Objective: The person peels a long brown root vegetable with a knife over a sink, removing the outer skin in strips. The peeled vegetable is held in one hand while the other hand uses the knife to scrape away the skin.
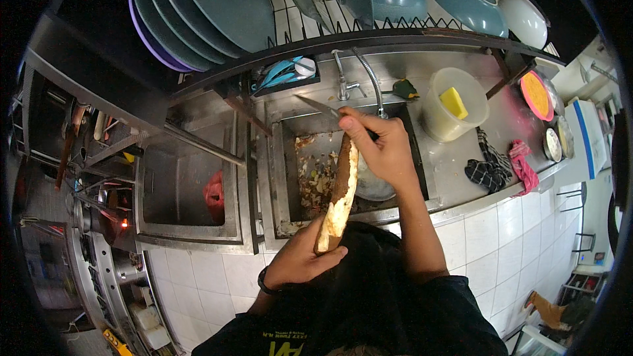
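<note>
Stainless-steel sink [264, 158] under a black dish rack [395, 38], with plates [217, 0] and bowls [465, 5] stacked above and white floor tiles [488, 231] below. Long, partly peeled root [345, 181], brown-skinned along its left side and pale where bared, lies between my two hands, slanting over the basin's near edge toward my body. My left hand [304, 258] wraps the lower end, its thumb along the right side. My right hand [384, 148] is closed about the knife [319, 105], whose blade points up and away to the left; its grip is largely hidden, and I cannot tell whether this hand also touches the root's upper end. Loose peelings [315, 181] litter the basin beneath.

Handling, as judged from appearance: the root should be stiff and fairly weighty for its girth, unlikely to bend or bruise under a firm squeeze. Remaining skin looks rough and should give the surer purchase; bared flesh may be slick if damp. Best hold is low, round the near end, where my left fingers sit well apart from the blade.
</note>
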A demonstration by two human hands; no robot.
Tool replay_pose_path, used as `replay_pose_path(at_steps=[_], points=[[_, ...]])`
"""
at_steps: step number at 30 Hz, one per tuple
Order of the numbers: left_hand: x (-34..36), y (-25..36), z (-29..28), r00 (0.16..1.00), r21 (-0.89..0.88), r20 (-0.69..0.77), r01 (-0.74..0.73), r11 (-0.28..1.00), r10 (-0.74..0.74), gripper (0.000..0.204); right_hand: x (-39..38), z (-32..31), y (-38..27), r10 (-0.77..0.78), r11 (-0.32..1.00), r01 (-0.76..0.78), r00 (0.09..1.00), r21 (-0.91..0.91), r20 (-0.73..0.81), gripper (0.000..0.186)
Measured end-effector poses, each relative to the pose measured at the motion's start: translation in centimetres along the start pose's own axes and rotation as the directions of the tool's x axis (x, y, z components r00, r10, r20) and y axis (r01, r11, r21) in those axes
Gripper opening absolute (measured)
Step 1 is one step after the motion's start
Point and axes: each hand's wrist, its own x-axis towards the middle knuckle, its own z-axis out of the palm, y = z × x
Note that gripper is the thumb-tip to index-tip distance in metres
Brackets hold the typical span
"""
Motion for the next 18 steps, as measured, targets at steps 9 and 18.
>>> replay_pose_path(at_steps=[9,18], points=[[0.7,-0.4,-0.7,0.985,-0.024,-0.163,-0.061,0.998,0.056,0.059,-1.0,-2.4,-1.2,-0.015,1.000,0.012,0.986,0.017,0.167,0.057],[0.7,-0.3,-0.9,0.978,0.025,-0.166,-0.120,0.992,0.122,0.059,-0.5,-2.6,-2.4,-0.042,0.986,0.006,0.974,0.165,0.221,0.045]])
